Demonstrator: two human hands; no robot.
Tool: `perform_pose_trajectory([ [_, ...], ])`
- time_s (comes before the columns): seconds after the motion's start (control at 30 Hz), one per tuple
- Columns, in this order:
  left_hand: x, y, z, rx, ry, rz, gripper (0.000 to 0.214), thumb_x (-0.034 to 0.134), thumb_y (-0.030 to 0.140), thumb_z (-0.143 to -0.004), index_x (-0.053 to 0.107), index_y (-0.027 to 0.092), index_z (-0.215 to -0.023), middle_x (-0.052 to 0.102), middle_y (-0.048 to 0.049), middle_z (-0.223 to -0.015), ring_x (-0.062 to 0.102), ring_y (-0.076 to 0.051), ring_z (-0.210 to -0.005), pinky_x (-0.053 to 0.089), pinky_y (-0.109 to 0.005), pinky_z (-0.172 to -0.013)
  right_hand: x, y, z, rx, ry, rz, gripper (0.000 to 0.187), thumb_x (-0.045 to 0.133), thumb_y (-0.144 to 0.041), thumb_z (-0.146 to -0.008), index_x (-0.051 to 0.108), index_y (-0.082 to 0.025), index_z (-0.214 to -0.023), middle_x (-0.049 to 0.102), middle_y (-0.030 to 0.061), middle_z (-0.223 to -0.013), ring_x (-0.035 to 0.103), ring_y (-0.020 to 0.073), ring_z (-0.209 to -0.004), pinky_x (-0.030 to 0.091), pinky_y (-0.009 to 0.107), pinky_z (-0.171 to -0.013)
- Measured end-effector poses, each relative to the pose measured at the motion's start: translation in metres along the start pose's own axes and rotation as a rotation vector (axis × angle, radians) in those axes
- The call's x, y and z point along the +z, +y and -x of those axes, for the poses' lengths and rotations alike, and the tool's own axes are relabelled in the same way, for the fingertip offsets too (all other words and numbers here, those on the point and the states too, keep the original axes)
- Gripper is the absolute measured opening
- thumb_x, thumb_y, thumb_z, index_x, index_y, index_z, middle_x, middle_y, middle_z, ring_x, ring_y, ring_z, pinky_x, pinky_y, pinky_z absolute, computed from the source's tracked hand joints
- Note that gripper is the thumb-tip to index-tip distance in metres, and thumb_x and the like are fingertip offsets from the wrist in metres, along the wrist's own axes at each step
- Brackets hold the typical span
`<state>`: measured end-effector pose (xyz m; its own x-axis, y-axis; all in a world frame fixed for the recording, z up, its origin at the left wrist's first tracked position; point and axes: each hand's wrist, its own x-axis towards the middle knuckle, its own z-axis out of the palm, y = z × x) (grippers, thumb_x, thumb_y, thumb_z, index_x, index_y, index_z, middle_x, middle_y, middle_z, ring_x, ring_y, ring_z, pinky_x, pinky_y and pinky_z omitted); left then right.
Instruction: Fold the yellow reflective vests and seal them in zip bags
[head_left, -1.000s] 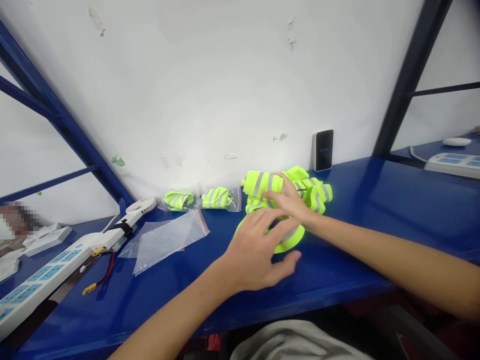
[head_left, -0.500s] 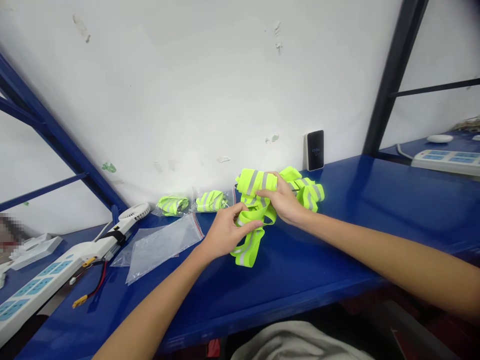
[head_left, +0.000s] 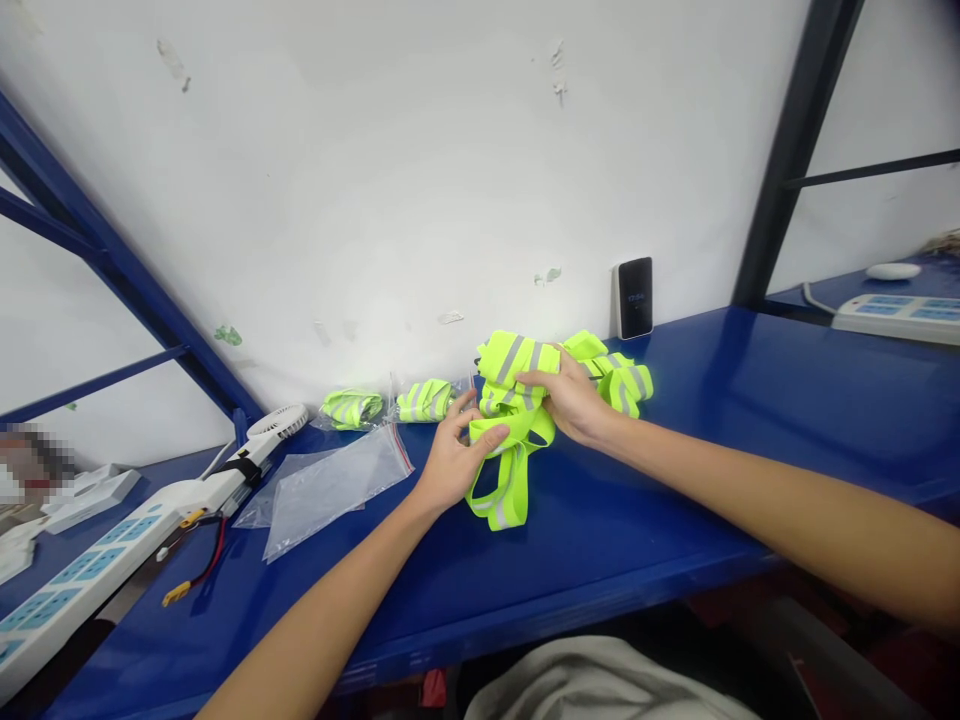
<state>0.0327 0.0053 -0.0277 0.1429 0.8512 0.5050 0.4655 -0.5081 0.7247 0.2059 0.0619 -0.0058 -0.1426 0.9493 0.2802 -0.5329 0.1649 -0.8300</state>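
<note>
My right hand [head_left: 576, 398] grips a folded bundle of neon-yellow reflective strap [head_left: 517, 362] with grey bands, thumb in front and the other fingers largely hidden behind it. Loose loops of the same strap hang below the bundle down to the blue table. At the left side of these loops is my left hand [head_left: 452, 455], its fingers spread and its thumb lying over the strap's edge. More yellow strap [head_left: 626, 385] lies heaped on the table behind and right of my right hand.
Two clear bags of folded yellow strap [head_left: 352, 408] lie by the wall. Flat, clear zip bags [head_left: 337, 490] are left of my left hand. Farther left are a small white fan [head_left: 277, 420], a power strip [head_left: 97, 560] and a wired connector [head_left: 178, 593]. A phone [head_left: 634, 298] leans against the wall.
My left hand's fingers have loosened from around the strap and spread upward. My right hand keeps its grip on the bundle. The view has shifted slightly.
</note>
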Motion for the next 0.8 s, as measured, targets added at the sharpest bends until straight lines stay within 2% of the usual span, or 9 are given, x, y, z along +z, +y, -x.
perform_pose_trajectory([
  [0.07,0.0,0.002,0.002,0.087,0.008,-0.038,0.029,0.065,0.044,-0.084,0.059,0.017,-0.072,0.046,-0.0143,-0.142,0.04,-0.031,-0.137,0.041,-0.047,-0.105,0.001,0.0,0.0,0.003,-0.01,-0.005,0.041,0.075,-0.013,-0.062,0.056,-0.025,-0.096,0.068,-0.0003,-0.096,0.066,0.0227,-0.093,0.054,0.038,-0.084],
  [0.17,-0.001,0.012,0.005,0.351,0.118,-0.274,0.026,0.071,0.039,-0.08,0.058,0.017,-0.074,0.043,-0.0134,-0.145,0.043,-0.03,-0.133,0.039,-0.047,-0.106,0.0,0.0,0.0,0.008,-0.011,-0.023,0.039,0.074,-0.012,-0.063,0.056,-0.025,-0.096,0.069,-0.0004,-0.096,0.066,0.0231,-0.093,0.054,0.038,-0.084],
  [0.27,-0.003,0.02,0.007,0.514,0.061,-0.369,0.022,0.072,0.034,-0.081,0.056,0.019,-0.075,0.064,-0.0105,-0.115,0.059,-0.024,-0.11,0.045,-0.041,-0.097,0.0,0.001,-0.001,0.015,-0.011,-0.045,0.042,0.074,-0.012,-0.063,0.055,-0.026,-0.097,0.069,-0.0012,-0.095,0.067,0.023,-0.093,0.054,0.038,-0.083],
  [0.33,-0.003,0.022,0.007,0.481,0.029,-0.325,0.019,0.069,0.032,-0.084,0.056,0.019,-0.078,0.069,-0.0072,-0.099,0.063,-0.02,-0.095,0.048,-0.036,-0.087,0.0,0.001,-0.001,0.02,-0.004,-0.047,0.044,0.075,-0.01,-0.062,0.055,-0.026,-0.098,0.07,-0.0011,-0.095,0.067,0.0235,-0.094,0.054,0.039,-0.084],
  [0.4,-0.002,0.02,0.007,0.403,0.031,-0.276,0.018,0.068,0.033,-0.084,0.058,0.019,-0.081,0.069,-0.0062,-0.095,0.064,-0.019,-0.091,0.048,-0.033,-0.083,0.0,0.0,-0.001,0.022,0.007,-0.047,0.044,0.074,-0.009,-0.061,0.055,-0.025,-0.098,0.07,-0.0004,-0.095,0.066,0.0239,-0.095,0.054,0.039,-0.085],
  [0.6,-0.001,0.003,0.001,0.057,0.084,-0.118,0.026,0.068,0.044,-0.082,0.062,0.019,-0.088,0.062,-0.0026,-0.085,0.059,-0.017,-0.078,0.047,-0.029,-0.071,0.005,-0.008,0.004,0.119,-0.044,-0.078,0.043,0.075,-0.009,-0.062,0.056,-0.024,-0.097,0.071,0.0021,-0.097,0.067,0.0256,-0.096,0.056,0.043,-0.084],
  [0.7,-0.004,-0.003,-0.003,-0.012,0.135,-0.074,0.029,0.072,0.045,-0.076,0.065,0.018,-0.081,0.059,-0.0069,-0.101,0.058,-0.021,-0.095,0.047,-0.032,-0.082,0.008,-0.01,0.006,0.147,-0.106,-0.103,0.042,0.074,-0.008,-0.062,0.055,-0.023,-0.096,0.071,0.003,-0.098,0.067,0.0261,-0.096,0.056,0.044,-0.084],
  [0.77,-0.005,-0.002,-0.005,-0.023,0.097,0.006,0.028,0.073,0.043,-0.075,0.064,0.017,-0.073,0.059,-0.0078,-0.108,0.056,-0.022,-0.104,0.044,-0.034,-0.09,0.008,-0.01,0.007,0.138,-0.127,-0.096,0.038,0.074,-0.01,-0.064,0.055,-0.023,-0.095,0.071,0.0035,-0.099,0.068,0.0259,-0.096,0.056,0.044,-0.085],
  [0.8,-0.005,-0.001,-0.005,-0.041,0.058,0.076,0.03,0.073,0.043,-0.075,0.061,0.017,-0.068,0.06,-0.0067,-0.103,0.057,-0.021,-0.1,0.045,-0.033,-0.088,0.008,-0.01,0.007,0.123,-0.133,-0.085,0.037,0.073,-0.011,-0.065,0.055,-0.023,-0.095,0.07,0.0038,-0.1,0.067,0.0258,-0.096,0.056,0.044,-0.085],
])
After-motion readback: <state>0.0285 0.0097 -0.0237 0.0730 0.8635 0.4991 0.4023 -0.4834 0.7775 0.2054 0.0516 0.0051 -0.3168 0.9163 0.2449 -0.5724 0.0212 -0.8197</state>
